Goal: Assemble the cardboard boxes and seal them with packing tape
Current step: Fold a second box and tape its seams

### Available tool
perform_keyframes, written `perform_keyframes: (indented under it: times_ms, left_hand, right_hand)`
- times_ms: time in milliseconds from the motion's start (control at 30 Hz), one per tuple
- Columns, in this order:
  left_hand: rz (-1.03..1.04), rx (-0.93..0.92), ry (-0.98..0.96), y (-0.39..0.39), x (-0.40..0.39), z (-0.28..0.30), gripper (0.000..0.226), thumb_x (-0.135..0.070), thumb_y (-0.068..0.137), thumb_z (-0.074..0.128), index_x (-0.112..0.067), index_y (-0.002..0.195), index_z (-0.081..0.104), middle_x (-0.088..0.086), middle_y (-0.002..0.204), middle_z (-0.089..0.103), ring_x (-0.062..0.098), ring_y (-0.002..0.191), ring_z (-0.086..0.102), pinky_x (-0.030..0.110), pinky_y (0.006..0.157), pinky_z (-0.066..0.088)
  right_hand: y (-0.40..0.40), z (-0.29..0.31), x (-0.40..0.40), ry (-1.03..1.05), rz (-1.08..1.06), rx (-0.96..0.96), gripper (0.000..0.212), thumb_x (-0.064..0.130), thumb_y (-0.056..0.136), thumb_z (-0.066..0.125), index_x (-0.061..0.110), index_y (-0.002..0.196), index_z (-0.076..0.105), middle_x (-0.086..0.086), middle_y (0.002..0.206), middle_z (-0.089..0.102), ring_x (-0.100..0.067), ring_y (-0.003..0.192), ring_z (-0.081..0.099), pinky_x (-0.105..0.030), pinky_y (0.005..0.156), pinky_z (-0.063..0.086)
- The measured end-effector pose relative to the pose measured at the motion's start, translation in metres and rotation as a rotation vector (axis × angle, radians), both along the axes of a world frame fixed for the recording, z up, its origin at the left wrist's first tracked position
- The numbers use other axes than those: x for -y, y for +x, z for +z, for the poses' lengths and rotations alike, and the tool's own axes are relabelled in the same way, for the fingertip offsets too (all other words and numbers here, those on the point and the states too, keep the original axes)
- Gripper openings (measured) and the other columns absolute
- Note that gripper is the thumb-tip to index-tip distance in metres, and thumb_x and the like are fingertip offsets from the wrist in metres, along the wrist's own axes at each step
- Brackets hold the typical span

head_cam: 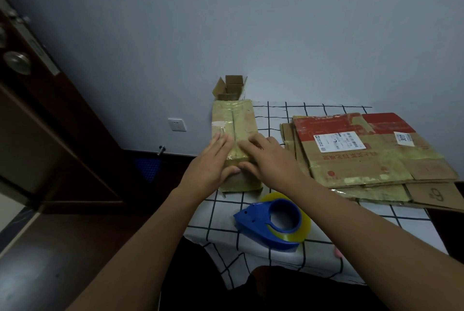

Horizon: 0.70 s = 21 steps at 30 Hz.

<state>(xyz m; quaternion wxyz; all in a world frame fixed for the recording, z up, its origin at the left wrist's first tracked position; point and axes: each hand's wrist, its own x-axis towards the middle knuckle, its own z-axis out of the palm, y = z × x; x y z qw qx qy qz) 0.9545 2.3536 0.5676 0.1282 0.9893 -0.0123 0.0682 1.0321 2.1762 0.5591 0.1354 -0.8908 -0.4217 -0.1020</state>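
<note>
Head view | my left hand [211,160] and right hand [268,157] press flat, fingers straight, on taped box [234,134] | tape dispenser [273,222] near, right

Table [251,258] covered with a white cloth [281,255] printed in a black grid; the cloth hangs over the near edge. Small pink object [337,251] at the cloth's right near edge, too small to identify. Plain pale blue-grey wall [251,21] behind. White wall socket [177,124] low on the wall, left of the table. Dark wood door [37,109] at far left, with a round metal knob [17,62] and a metal lock plate [47,59] on its edge. Metal door stop [161,150] sticks out just above the dark baseboard [175,156]. Blue mesh item [148,168] on the floor below the stop, partly in shadow. Dark floor [75,235] at lower left.
</note>
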Motion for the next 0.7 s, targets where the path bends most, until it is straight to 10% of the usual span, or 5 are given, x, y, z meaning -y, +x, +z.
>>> perform_keyframes:
  times_ms: [600,700]
  left_hand:
    - [0.026,0.063,0.032,-0.002,-0.003,-0.002,0.066,-0.042,0.097,0.054,-0.025,0.154,0.025,0.002,0.163,0.017,0.017,0.151,0.005,0.044,0.110,0.035]
    - [0.051,0.122,0.013,-0.002,-0.007,-0.003,0.065,-0.039,0.096,0.058,-0.022,0.152,0.031,0.003,0.161,0.022,0.019,0.150,0.008,0.045,0.106,0.040]
  right_hand:
    - [-0.007,-0.014,0.010,0.218,-0.014,-0.080,0.062,0.044,0.096,0.050,0.018,0.149,0.031,-0.004,0.150,0.034,-0.023,0.117,0.051,-0.041,0.074,0.057]
    - [-0.024,-0.024,0.040,0.290,-0.017,0.003,0.051,0.053,0.092,0.047,0.013,0.124,0.053,-0.004,0.119,0.054,-0.021,0.097,0.057,-0.035,0.068,0.054]
